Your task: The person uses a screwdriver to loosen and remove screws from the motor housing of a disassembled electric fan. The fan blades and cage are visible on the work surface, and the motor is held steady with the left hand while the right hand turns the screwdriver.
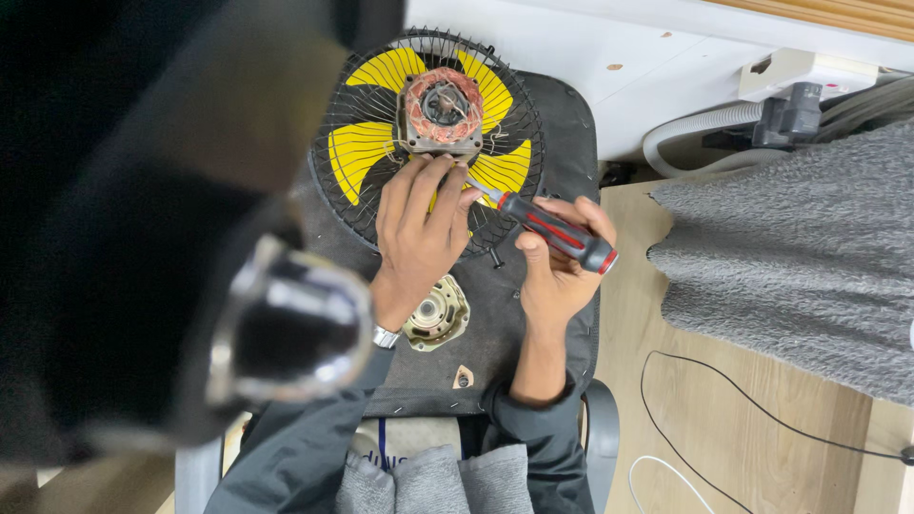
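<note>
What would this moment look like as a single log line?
left hand: steadies fan motor | right hand: holds red-black screwdriver, tip at motor | yellow-bladed fan on dark seat | metal motor cover beside wrist

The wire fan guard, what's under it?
Yellow fan blades show through the wire fan guard, with a dark seat cushion beneath. The left hand covers part of the lower blades.
</note>
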